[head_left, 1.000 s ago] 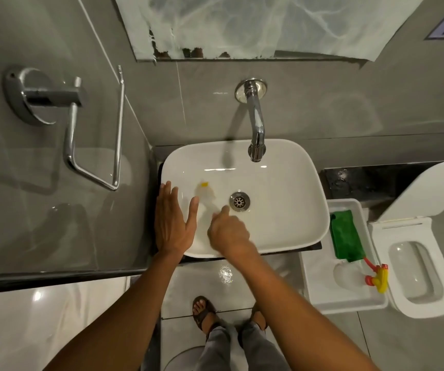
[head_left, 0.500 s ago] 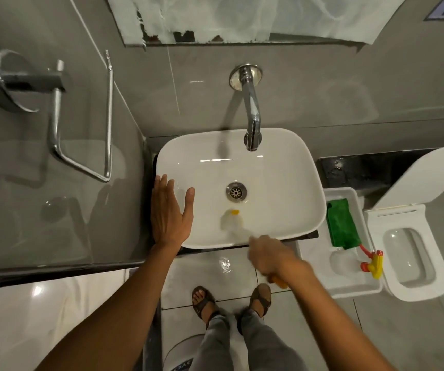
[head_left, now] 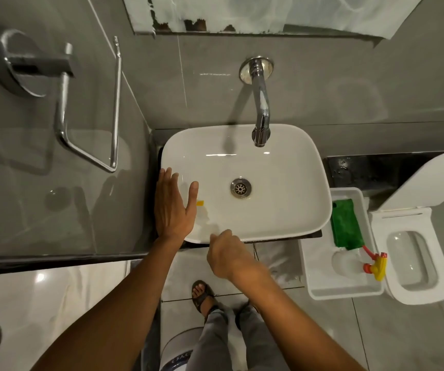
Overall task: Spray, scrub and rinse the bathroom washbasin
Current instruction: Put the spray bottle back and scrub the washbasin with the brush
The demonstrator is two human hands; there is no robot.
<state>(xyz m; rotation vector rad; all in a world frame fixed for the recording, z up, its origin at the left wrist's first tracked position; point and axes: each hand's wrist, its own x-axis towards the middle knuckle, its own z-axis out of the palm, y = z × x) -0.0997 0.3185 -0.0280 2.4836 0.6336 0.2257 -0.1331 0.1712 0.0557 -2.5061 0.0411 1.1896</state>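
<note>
- The left hand lies flat and open on the washbasin rim.
- The right hand is curled closed at the near rim; its contents stay hidden.

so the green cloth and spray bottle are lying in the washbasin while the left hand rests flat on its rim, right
Not quite. In the head view the green cloth and spray bottle lie in the white tray beside the washbasin, not in it. The left hand does rest flat on its rim.

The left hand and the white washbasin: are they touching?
Touching. The head view shows the left hand lying flat across the washbasin's left rim, fingers spread, with no gap visible.
</note>
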